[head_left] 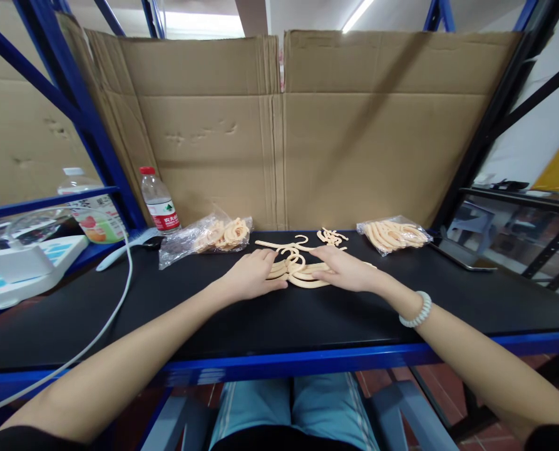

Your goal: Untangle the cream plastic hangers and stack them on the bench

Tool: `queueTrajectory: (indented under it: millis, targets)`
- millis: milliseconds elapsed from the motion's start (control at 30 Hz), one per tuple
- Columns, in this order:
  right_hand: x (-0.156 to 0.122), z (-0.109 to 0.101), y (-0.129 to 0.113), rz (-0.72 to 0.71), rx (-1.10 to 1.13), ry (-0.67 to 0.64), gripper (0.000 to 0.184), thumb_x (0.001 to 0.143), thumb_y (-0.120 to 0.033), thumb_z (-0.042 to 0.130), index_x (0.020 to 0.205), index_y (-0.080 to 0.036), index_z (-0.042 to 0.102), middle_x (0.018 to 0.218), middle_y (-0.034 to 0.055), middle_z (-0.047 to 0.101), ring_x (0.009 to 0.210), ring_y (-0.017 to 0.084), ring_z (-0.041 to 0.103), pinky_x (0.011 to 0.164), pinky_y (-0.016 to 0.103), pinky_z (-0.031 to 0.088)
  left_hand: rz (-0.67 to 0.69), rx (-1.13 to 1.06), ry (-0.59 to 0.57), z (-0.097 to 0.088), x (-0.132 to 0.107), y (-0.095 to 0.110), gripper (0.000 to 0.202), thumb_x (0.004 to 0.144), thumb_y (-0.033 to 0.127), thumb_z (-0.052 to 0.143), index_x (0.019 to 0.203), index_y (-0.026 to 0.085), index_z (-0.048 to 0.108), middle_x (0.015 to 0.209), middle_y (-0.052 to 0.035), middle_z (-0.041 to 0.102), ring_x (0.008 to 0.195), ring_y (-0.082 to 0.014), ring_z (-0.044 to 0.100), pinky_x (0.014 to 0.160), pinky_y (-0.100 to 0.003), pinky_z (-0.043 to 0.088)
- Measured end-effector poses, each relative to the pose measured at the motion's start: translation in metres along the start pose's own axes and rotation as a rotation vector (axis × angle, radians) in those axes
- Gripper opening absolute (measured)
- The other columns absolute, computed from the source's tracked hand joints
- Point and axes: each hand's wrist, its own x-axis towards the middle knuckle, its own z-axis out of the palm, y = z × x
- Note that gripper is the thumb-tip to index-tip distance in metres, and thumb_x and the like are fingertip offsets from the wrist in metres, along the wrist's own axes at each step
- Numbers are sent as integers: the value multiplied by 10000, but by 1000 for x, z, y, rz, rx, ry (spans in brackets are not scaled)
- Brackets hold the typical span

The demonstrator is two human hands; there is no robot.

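Observation:
A small pile of peach plastic hangers [302, 270] lies on the black worktop [279, 313], hooks pointing away from me. My left hand [253, 275] rests flat on the pile's left end, fingers stretched out. My right hand [345, 268] lies flat on the pile's right end, fingers extended; a white bead bracelet [416, 311] circles that wrist. One single hanger [283, 243] lies just behind the pile. A few small peach pieces [332, 237] sit beyond my right hand.
A clear bag of peach parts [213, 237] lies back left, another bag [392, 234] back right. A water bottle [159, 200] stands left, beside a white cable [119, 294] and a blue-handled brush [124, 249]. Cardboard walls [279, 125] close the back. A tablet [462, 257] lies far right.

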Motion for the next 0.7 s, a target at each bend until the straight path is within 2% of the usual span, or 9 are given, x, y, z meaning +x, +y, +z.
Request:
queueTrajectory:
  millis: [67, 133, 233, 333, 400, 467, 567, 633, 700]
  targets:
    - [0, 12, 1, 23, -19, -66, 702, 879, -532, 441, 1385, -49, 378, 1413, 228, 398, 1327, 331, 345, 1071, 471, 301, -29, -21, -57, 11, 2, 0, 771, 848, 604, 406, 1384, 55, 330, 1428, -227, 373, 1319, -330, 354, 1059, -456, 289]
    - [0, 20, 1, 72, -30, -157, 770, 891, -591, 355, 1415, -27, 330, 1468, 229, 314, 1378, 338, 249, 1107, 488, 239, -33, -54, -117, 20, 4, 0, 756, 884, 604, 299, 1419, 70, 282, 1477, -211, 299, 1374, -320, 263, 1098, -492, 204]
    - [-1, 23, -1, 106, -25, -249, 744, 922, -568, 266, 1434, -29, 299, 1495, 206, 263, 1401, 323, 189, 1126, 499, 188, -17, -94, -150, 25, 3, 1, 736, 899, 595, 242, 1434, 90, 263, 1497, -195, 260, 1395, -312, 212, 1104, -525, 159]
    - [0, 18, -1, 89, -1, -267, 673, 941, -516, 260, 1425, -55, 330, 1494, 189, 279, 1405, 316, 179, 1119, 528, 176, -24, -126, -135, 24, 2, 3, 723, 898, 586, 272, 1410, 77, 303, 1474, -222, 295, 1380, -332, 244, 1088, -548, 176]
    - [2, 12, 4, 59, -4, -190, 585, 950, -463, 283, 1386, -94, 409, 1463, 171, 355, 1390, 304, 236, 1112, 526, 198, -28, -153, -70, 21, 3, 2, 686, 907, 566, 279, 1369, 65, 358, 1426, -235, 374, 1335, -332, 332, 1066, -530, 237]
    - [7, 4, 14, 37, -30, -25, 479, 953, -372, 321, 1324, -119, 488, 1399, 158, 453, 1341, 278, 343, 1100, 484, 253, -16, -171, 38, 17, 8, -2, 604, 925, 520, 284, 1315, 80, 421, 1346, -212, 480, 1249, -303, 446, 1023, -471, 326]
    - [19, -12, 37, 112, -61, 181, 391, 932, -226, 350, 1234, -98, 562, 1268, 161, 572, 1214, 249, 487, 1043, 413, 352, 13, -123, 148, 10, 23, -17, 442, 924, 391, 359, 1211, 96, 520, 1225, -174, 575, 1144, -266, 529, 968, -388, 395]
    - [31, -23, 53, 201, -107, 172, 365, 902, -150, 364, 1157, -100, 620, 1182, 140, 630, 1135, 230, 546, 1010, 360, 382, -17, -71, 128, 8, 39, -29, 360, 887, 247, 400, 1159, 74, 559, 1214, -185, 581, 1151, -269, 527, 984, -369, 386]
    - [44, -31, 67, 275, -157, 63, 348, 867, -118, 409, 1114, -130, 655, 1147, 107, 655, 1089, 210, 576, 977, 302, 398, -7, -50, 55, 8, 58, -39, 358, 850, 172, 414, 1154, 69, 571, 1216, -186, 585, 1151, -266, 534, 987, -350, 383]
